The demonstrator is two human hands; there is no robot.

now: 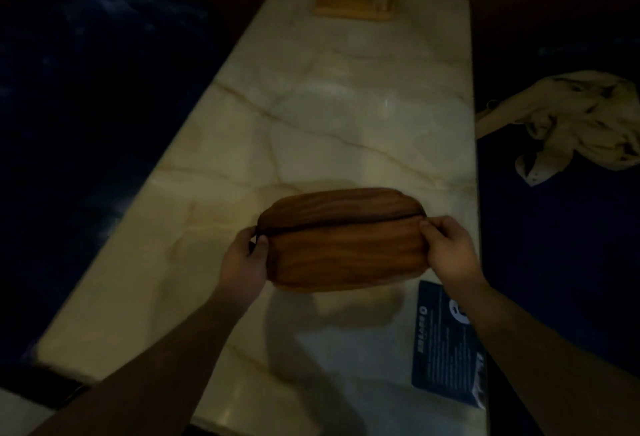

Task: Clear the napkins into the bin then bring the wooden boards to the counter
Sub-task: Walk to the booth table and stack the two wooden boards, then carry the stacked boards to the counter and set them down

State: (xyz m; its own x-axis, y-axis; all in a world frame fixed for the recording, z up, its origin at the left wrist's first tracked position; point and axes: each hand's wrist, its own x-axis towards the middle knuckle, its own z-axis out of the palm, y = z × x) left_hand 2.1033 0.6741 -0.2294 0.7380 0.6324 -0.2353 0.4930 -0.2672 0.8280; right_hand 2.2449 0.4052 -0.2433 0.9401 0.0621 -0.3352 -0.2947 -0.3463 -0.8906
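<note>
Two brown wooden boards [346, 248] with rounded corners are stacked and held just above the pale marble table [311, 117]; their shadow falls on the tabletop below. My left hand [244, 262] grips the stack's left end, thumb on top. My right hand [450, 248] grips the right end the same way. The upper board sits shifted a little away from me, so a dark seam runs between the two. No napkins lie on the table.
A wooden holder [353, 3] with a white and black item stands at the table's far end. A dark blue card [443, 342] lies at the near right edge. A crumpled beige cloth [568, 124] rests on the dark blue seat to the right.
</note>
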